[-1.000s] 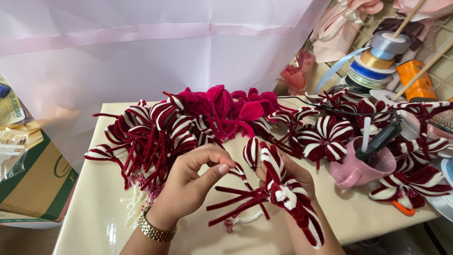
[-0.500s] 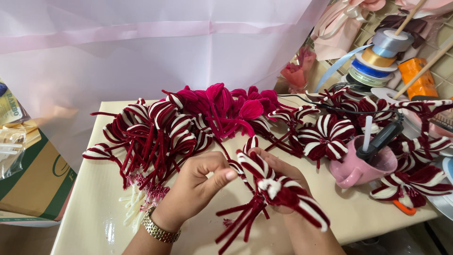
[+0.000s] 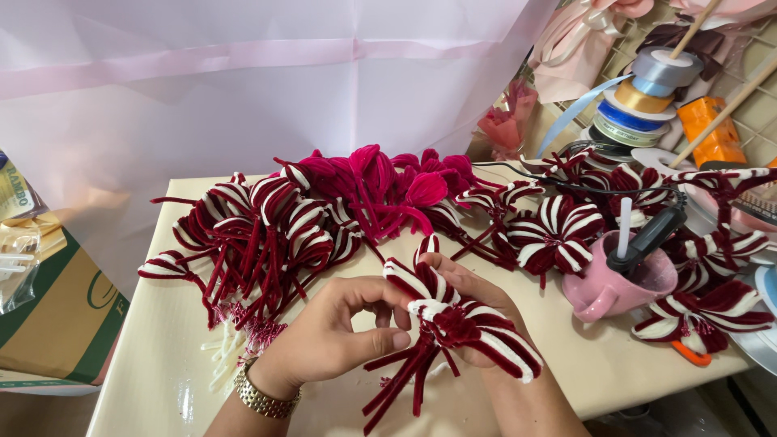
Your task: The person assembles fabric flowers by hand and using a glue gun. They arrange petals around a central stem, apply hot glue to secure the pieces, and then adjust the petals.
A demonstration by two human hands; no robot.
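Bare counter (image 3: pixel 162 356) lies open at lower left and along the lower right edge — room for the hands (image 3: pixel 388 332) there. A heap of red-and-white chenille flowers (image 3: pixel 267 226) blocks the middle; the pink mug (image 3: pixel 615 287) and ribbon spools (image 3: pixel 639 105) crowd the upper right — a cardboard box (image 3: pixel 57 316) bounds the left.

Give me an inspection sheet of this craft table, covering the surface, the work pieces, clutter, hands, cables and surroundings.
Surface: cream table, mostly covered at the back.
Job's things: red and white striped flower with dark red stems hanging down, held between both hands.
Clutter: pile of striped petals, magenta flowers, pink cup holding a glue gun.
Hands: left hand pinches the flower's base; right hand supports it from behind.
Cables: thin black cord along the back.
Surroundings: pink sheet, ribbon spools, cardboard box.
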